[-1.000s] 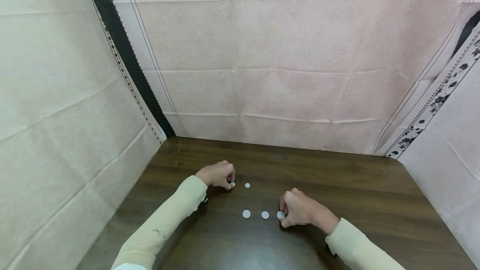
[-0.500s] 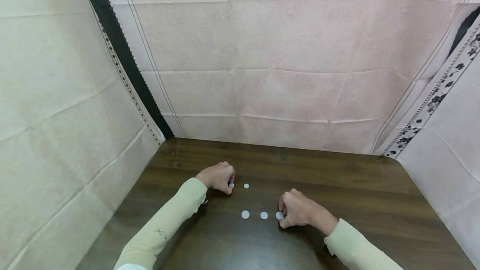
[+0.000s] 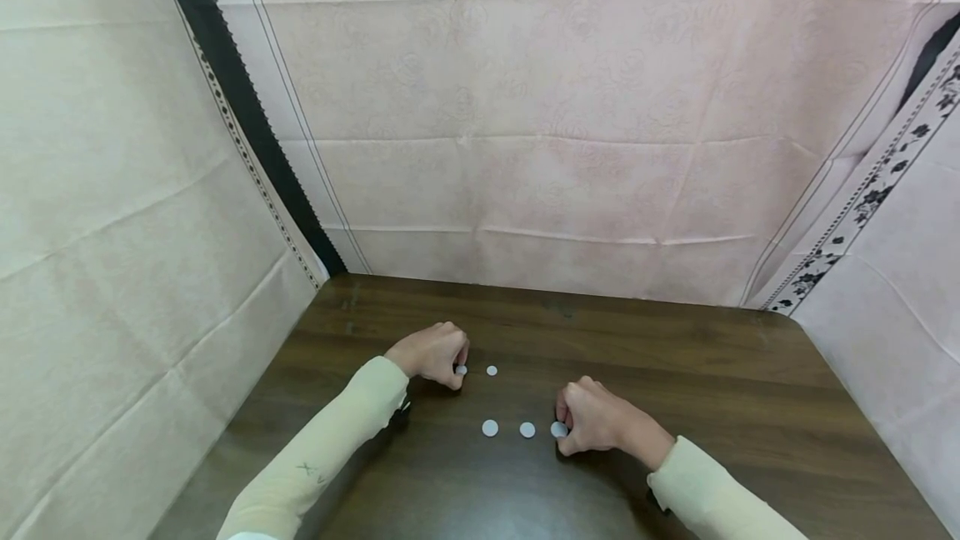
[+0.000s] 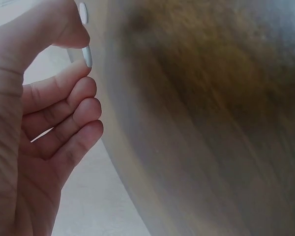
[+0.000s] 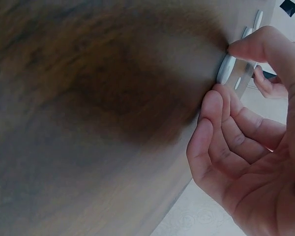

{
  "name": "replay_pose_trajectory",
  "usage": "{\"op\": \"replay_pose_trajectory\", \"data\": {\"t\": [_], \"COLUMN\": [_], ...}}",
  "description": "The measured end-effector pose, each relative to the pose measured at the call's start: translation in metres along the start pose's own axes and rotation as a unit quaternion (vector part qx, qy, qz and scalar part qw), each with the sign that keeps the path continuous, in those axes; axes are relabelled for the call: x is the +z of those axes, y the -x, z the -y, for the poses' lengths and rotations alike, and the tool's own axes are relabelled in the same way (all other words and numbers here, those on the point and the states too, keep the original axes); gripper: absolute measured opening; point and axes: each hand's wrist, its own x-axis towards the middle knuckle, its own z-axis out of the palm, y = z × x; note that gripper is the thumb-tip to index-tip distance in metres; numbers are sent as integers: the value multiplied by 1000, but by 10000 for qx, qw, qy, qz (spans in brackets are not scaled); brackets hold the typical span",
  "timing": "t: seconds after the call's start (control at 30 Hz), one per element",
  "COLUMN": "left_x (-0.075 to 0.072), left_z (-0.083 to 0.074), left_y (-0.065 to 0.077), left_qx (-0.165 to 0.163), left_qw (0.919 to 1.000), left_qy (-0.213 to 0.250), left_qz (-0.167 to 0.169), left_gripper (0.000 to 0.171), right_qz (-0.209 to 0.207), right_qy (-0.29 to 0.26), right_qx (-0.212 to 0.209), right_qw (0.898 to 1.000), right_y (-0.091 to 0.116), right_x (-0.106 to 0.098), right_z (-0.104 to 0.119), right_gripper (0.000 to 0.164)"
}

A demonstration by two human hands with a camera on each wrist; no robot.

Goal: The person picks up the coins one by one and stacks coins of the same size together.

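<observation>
My left hand (image 3: 433, 354) pinches a small white disc (image 4: 87, 56) by its edges between thumb and index finger, low at the tabletop. Just right of it lies another small white disc (image 3: 491, 371). Nearer to me, my right hand (image 3: 600, 417) holds a larger white disc (image 5: 227, 68) between thumb and fingertips, flat at the table surface. To that disc's left, in a row, lie a white disc (image 3: 527, 430) and a slightly bigger white disc (image 3: 490, 428). The remaining fingers of both hands are curled in.
The dark brown wooden table (image 3: 660, 348) has a slightly glossy top. A pale patterned cloth (image 3: 562, 148) hangs along its back edge, and light cloths stand at the left (image 3: 135, 215) and right (image 3: 907, 273).
Both hands keep their pinch on the discs. The whole head view has shifted by a few pixels; the discs keep their places relative to one another.
</observation>
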Motion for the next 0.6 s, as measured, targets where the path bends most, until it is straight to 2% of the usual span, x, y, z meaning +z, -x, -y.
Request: {"op": "replay_pose_trajectory", "data": {"t": [0.6], "left_x": [-1], "left_z": [-20], "left_y": [19], "left_qx": [415], "left_qw": [9991], "left_qy": [-89], "left_qz": [-72], "left_gripper": [11], "right_qz": [-18], "right_qy": [59], "right_qx": [-53], "right_qw": [10000], "right_y": [0], "right_x": [1], "right_z": [1], "right_gripper": [19]}}
